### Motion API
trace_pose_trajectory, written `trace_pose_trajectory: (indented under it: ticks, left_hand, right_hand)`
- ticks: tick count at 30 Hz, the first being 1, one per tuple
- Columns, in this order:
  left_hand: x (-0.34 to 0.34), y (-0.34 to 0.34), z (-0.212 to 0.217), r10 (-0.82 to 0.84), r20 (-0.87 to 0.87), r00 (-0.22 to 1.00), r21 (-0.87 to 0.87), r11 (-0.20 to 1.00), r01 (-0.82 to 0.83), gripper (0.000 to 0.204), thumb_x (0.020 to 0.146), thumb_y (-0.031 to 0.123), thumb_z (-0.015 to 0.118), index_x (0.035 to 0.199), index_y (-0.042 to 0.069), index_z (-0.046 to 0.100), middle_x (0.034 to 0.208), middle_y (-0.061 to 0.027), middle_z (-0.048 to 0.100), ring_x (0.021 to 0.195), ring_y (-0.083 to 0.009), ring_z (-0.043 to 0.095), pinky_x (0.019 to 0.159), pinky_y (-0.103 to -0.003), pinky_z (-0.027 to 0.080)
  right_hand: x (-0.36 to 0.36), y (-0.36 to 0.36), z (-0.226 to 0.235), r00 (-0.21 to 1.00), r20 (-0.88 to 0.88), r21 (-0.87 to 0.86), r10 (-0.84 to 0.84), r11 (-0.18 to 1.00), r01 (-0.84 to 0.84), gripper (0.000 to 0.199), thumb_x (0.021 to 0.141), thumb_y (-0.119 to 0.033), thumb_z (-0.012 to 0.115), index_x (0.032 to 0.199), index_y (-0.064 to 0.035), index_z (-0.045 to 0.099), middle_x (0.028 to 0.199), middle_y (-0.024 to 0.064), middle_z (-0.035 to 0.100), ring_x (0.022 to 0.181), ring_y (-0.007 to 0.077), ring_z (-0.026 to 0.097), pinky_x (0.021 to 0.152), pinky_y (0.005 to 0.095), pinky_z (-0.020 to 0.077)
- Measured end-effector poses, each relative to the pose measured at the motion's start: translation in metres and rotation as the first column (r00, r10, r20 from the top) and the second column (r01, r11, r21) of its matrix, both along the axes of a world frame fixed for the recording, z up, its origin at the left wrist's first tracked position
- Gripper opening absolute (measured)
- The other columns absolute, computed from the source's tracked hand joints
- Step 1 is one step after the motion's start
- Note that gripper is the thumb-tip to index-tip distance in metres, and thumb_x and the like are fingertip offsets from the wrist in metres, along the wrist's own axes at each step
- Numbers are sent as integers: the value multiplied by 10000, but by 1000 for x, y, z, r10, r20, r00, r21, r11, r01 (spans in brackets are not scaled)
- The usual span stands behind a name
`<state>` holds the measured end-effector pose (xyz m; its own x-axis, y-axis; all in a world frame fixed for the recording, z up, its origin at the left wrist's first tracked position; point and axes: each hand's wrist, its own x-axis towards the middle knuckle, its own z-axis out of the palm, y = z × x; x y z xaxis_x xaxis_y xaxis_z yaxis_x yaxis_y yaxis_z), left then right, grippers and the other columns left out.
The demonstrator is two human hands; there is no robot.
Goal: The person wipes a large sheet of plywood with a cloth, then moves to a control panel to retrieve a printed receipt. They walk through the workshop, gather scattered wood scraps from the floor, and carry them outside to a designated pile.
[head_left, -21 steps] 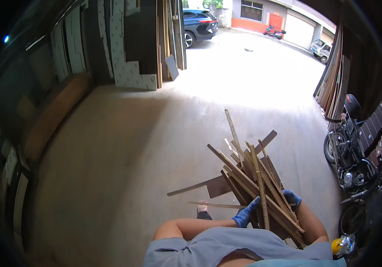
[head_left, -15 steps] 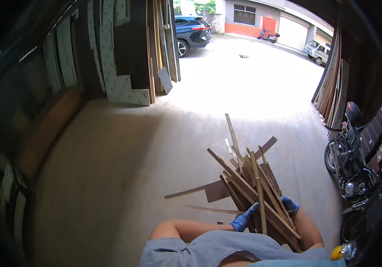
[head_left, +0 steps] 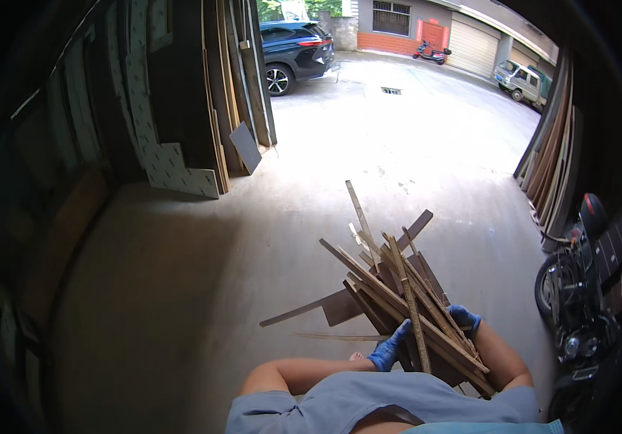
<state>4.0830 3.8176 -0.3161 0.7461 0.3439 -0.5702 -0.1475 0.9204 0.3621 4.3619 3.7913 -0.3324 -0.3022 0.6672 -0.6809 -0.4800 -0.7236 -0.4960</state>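
Note:
A loose bundle of wood strips [head_left: 419,307] rests against my front, its pieces crossing and pointing away from me at different angles. My left hand [head_left: 389,349], in a blue glove, is closed on the bundle's left side with the thumb on top. Against its right side, my right hand [head_left: 464,317] is gloved in blue too and curled round the strips; its fingertips are partly hidden. One long thin strip [head_left: 293,311] and a short brown board piece [head_left: 341,307] stick out leftward. The undersides of the pieces are hidden.
Tall boards [head_left: 180,94] lean on the left, with a small grey panel [head_left: 246,148] by their edge. More boards [head_left: 553,159] lean at the right, beside a parked motorcycle [head_left: 578,289]. Outside the opening stand a dark car [head_left: 296,54], a red scooter [head_left: 432,53] and a van [head_left: 519,78].
The doorway's left edge and the small panel sit lower and further left in view, and the motorcycle is lower at the right. Both hands keep hold of the bundle.

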Motion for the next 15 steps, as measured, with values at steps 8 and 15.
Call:
trace_pose_trajectory:
  ticks: [8, 15]
  left_hand:
    - [14, 239, 16, 5, -114, 994, -93, 996, -16, 992, 599, 776, 617, 1364, 176, 420, 1423, -86, 382, 1330, -295, 251, 942, -680, 196]
    - [69, 448, 19, -24, 46, 999, -37, 999, 26, 944, 634, 742, 623, 1348, 151, 439, 1408, -112, 393, 1295, -299, 322, 1049, -444, 291]
  right_hand:
    - [21, 264, -7, 994, 61, -44, 87, 995, -85, 327, 811, -203, 586, 1026, 41, 623, 978, 174, 662, 836, 234, 659, 787, 353, 535]
    - [72, 459, -3, 1000, 14, 21, 11, 1000, -12, 343, 798, -218, 592, 1015, 44, 631, 970, 171, 668, 824, 232, 665, 786, 353, 541]
